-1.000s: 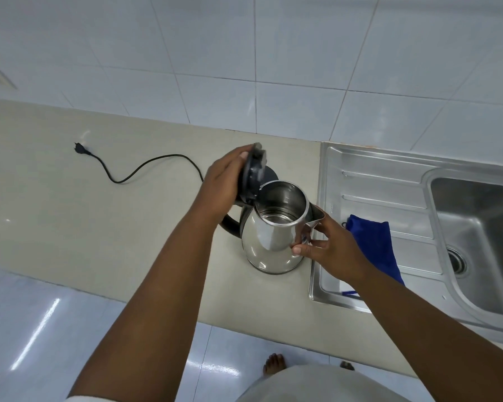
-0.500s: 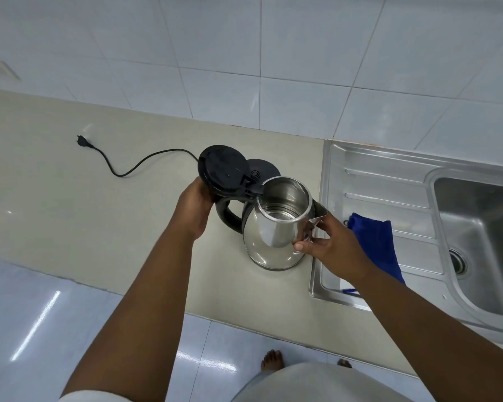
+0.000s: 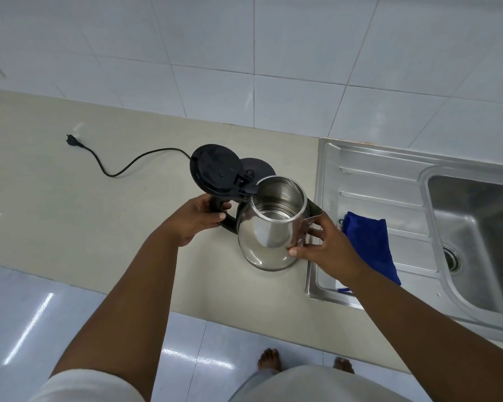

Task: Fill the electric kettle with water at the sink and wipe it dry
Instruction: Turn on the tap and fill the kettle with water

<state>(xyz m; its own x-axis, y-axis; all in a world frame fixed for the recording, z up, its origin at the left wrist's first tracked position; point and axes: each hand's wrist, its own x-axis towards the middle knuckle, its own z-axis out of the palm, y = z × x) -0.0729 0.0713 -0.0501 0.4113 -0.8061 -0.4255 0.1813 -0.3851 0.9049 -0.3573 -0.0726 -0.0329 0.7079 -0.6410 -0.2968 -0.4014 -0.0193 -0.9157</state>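
Note:
A shiny steel kettle (image 3: 269,230) stands in the middle of the beige counter, close to the sink's left rim. Its black lid (image 3: 215,168) is swung fully open to the left, and the inside looks empty. My left hand (image 3: 196,219) is wrapped around the black handle. My right hand (image 3: 324,246) rests on the kettle's right side below the spout, fingers against the steel. A folded blue cloth (image 3: 370,242) lies on the drainboard just right of that hand. The sink basin (image 3: 482,236) sits at far right; no tap is visible.
The kettle's black base (image 3: 257,168) sits behind it, its cord (image 3: 128,165) trailing left to an unplugged plug (image 3: 71,139). The steel drainboard (image 3: 375,175) adjoins the counter (image 3: 70,213). White wall tiles rise behind. Bare feet show on the floor below.
My left hand swung the lid from upright to fully open, then dropped to the handle and closed around it. My right hand stayed on the kettle's side.

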